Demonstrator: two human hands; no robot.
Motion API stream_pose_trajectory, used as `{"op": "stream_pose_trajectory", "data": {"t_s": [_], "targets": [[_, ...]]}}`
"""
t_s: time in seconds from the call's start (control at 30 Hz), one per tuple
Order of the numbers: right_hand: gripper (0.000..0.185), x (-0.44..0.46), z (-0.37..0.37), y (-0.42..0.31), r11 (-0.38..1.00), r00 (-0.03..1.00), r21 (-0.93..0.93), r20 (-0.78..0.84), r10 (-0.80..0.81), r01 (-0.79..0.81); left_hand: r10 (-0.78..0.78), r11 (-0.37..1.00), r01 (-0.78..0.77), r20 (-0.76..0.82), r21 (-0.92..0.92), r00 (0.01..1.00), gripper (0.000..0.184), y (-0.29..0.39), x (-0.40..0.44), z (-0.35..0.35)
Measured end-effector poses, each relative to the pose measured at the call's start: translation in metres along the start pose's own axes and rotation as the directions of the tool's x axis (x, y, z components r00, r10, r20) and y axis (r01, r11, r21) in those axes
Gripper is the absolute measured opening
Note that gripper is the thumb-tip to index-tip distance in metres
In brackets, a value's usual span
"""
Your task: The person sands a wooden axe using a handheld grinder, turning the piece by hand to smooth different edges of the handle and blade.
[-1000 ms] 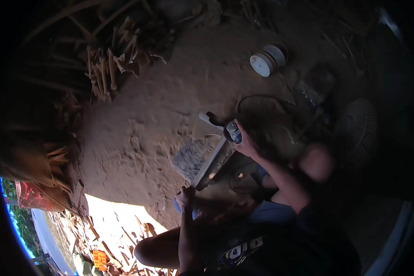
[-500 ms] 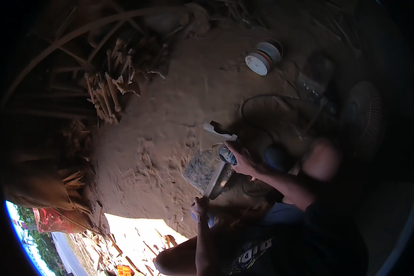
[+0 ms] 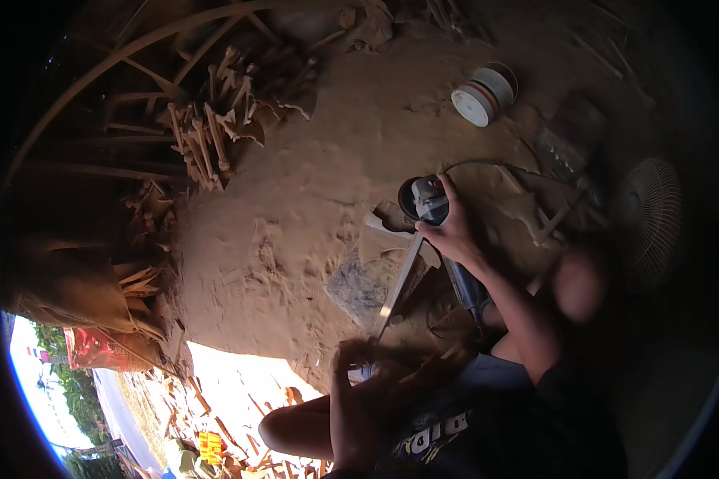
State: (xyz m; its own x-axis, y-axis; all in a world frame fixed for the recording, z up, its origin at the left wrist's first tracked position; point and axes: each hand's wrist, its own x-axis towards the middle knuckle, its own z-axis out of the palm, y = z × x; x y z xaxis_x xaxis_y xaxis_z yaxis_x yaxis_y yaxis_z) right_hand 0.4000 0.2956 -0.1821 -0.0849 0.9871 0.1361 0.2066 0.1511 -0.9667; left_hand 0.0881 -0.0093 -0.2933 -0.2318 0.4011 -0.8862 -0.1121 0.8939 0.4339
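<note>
My right hand is wrapped around the head of an angle grinder, whose dark body slants back toward my knee. The grinder's round disc end sits beside the far end of a long pale wooden strip. A notched, curved wooden piece lies at that same end; I cannot tell whether it is joined to the strip. My left hand, in shadow, is closed on the strip's near end. Beneath the strip is a grey stone-like block on the dirt floor.
Heaps of carved wooden pieces stand at the upper left. A white bucket lies on its side at the upper right, with a fan at the right. A cord runs behind the grinder. Sunlit wood scraps lie at the lower left.
The grinder in my right hand has moved from the middle of the strip out to its far end. My left hand stays at the near end. The view has shifted slightly.
</note>
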Motion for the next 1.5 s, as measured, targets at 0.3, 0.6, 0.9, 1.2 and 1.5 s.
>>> {"op": "stream_pose_trajectory", "data": {"t_s": [0.3,0.6,0.9,1.2,1.5], "targets": [[0.075,0.023,-0.066,-0.12,0.798,0.935,0.522,-0.005,0.356,-0.301,0.861,0.483,-0.455,-0.313,0.748,0.401,0.049,0.17,0.088,0.075],[0.034,0.029,-0.107,-0.113,0.357,0.916,0.88,0.178,0.361,-0.312,0.684,0.524,-0.546,0.059,0.654,0.727,0.037,0.273,0.073,0.102],[0.063,0.021,-0.081,-0.095,0.688,0.934,0.644,0.126,0.334,-0.333,0.918,0.355,-0.846,0.021,0.398,0.395,0.027,0.223,-0.042,0.058],[0.09,-0.038,-0.011,-0.086,0.973,0.951,0.175,0.244,-0.19,0.15,0.933,0.33,-0.675,-0.336,0.66,0.128,0.015,0.228,-0.155,0.03],[0.096,-0.075,0.048,-0.05,0.988,0.862,0.079,0.483,-0.156,0.134,0.95,0.181,-0.567,0.007,0.804,0.313,0.02,0.156,-0.043,0.006]]}}
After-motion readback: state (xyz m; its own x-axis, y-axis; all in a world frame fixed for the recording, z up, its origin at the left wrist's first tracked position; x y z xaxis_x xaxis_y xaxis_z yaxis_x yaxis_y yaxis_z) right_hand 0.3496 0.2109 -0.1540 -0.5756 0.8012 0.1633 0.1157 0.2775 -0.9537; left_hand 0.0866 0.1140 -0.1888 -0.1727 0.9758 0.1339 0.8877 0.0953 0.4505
